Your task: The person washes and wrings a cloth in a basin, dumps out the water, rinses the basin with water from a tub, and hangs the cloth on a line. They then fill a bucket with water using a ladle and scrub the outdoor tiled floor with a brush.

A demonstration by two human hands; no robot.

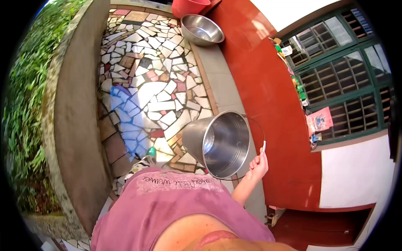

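Observation:
A shiny metal bucket [194, 140] hangs tilted in front of my body, its mouth turned toward me. Inside it I see bare metal walls, and I make out nothing in it. My right hand [258, 166] is closed around the bucket's thin wire handle at its white grip [264, 146], to the right of the rim. Nowhere in the picture does my left hand show.
A metal basin [202, 30] stands ahead by the red wall [268, 104], beside a red tub [189, 6]. Broken-tile paving [161, 90] runs forward. A low concrete wall [79, 108] borders plants on the left. Small packets line the barred window's sill at right.

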